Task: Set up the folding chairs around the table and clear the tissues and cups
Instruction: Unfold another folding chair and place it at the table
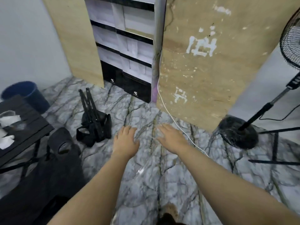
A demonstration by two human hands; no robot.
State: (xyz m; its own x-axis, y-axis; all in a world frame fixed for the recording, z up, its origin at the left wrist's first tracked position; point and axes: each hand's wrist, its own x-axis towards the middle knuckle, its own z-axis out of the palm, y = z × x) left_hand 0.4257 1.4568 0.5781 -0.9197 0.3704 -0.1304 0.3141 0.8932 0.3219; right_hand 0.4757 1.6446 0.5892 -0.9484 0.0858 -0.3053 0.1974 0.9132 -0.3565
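Observation:
A folded black chair (95,121) lies collapsed on the marble floor, left of centre. My left hand (125,139) hovers just right of it, fingers apart, holding nothing. My right hand (172,138) is stretched out beside it, also spread and holding nothing. At the left edge stands a low black slatted table (27,127) with crumpled white tissues (9,120) and a clear cup (7,113) on it. An unfolded black chair (48,172) stands in front of the table, at lower left.
A dark blue bin (26,95) sits behind the table by the wall. A black standing fan (238,132) with a round base stands at right, a black metal frame (276,148) beside it. A white cable (168,111) runs down the wall and across the floor.

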